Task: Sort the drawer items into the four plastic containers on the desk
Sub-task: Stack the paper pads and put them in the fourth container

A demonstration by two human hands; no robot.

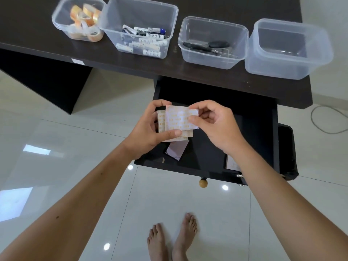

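Risk: loose packets [178,122] slipping into drawer [244,129] | left hand [150,129] pinching stack | right hand [216,125] pinching top packet | 4th container [290,70] waiting empty.

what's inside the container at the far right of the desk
Nothing shows inside the far-right container: its clear walls show only a bare bottom. The container beside it holds dark tools, too blurred to name.

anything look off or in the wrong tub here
Nothing is misplaced: clear tape rolls, batteries and black scissors each fill their own clear tub. Only the pale patterned packets gripped by both hands sit unevenly fanned.
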